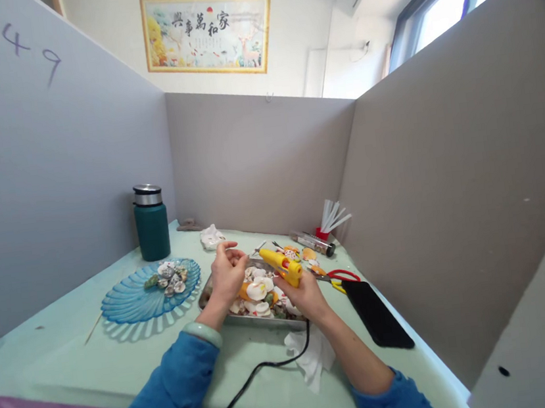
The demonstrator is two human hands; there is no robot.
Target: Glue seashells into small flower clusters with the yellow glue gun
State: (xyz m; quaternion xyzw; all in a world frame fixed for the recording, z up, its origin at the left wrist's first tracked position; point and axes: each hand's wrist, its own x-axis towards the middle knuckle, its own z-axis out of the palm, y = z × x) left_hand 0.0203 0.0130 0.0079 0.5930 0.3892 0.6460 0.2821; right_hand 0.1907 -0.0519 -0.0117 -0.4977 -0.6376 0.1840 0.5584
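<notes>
The right hand [306, 292] grips a yellow glue gun [281, 264]. The left hand [228, 272], fingers curled, is near its nozzle [263, 253], any contents unclear.

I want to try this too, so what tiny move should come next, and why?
I'd probably ease the yellow, pistol-shaped plastic glue gun slightly nearer the pinched bare left hand, without touching skin: the bare right hand aims the gun that way, near the silver, rectangular metal tray of pale shells. What the pinch holds, if anything, is too small to tell.
</notes>
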